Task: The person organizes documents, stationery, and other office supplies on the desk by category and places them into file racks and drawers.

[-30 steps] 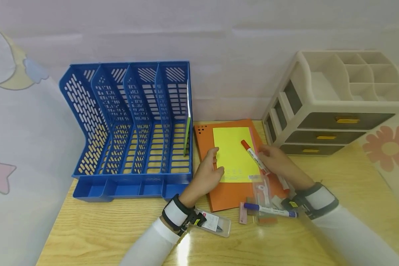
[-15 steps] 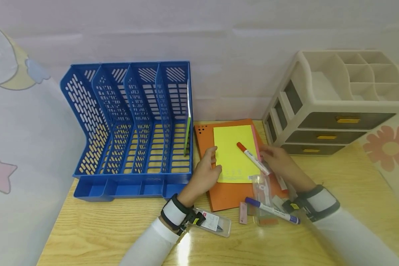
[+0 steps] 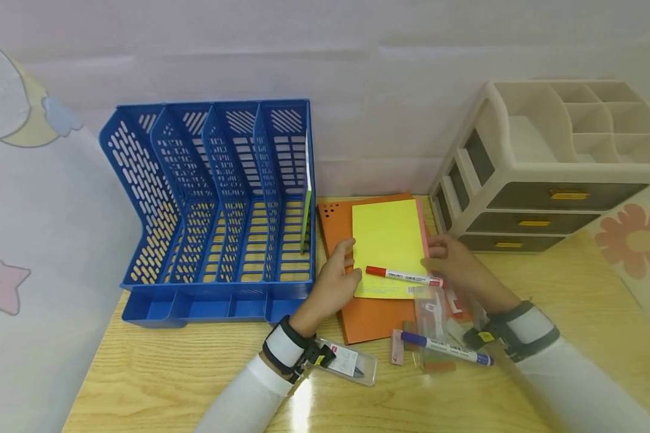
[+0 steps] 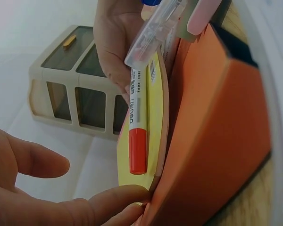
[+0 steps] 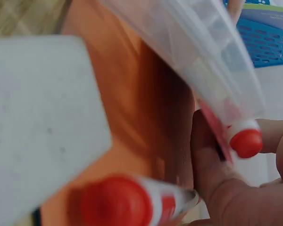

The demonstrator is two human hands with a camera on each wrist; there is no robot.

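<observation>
Since the earlier frame, red marker (image 3: 403, 276) is lying crosswise on yellow pad (image 3: 388, 240). Head view: left hand (image 3: 333, 282) and right hand (image 3: 455, 264), fingers extended, are bracing the pad's opposite edges to square it on orange folder (image 3: 368, 316). Left wrist view: fingertips are touching the pad's corner (image 4: 132, 193). Right wrist view: blurred.

A yellow notepad (image 3: 387, 243) lies flat on an orange folder (image 3: 376, 316), its pink underlayer showing along the right edge. A red-capped marker (image 3: 403, 276) lies crosswise on its near part, cap pointing left.
</observation>
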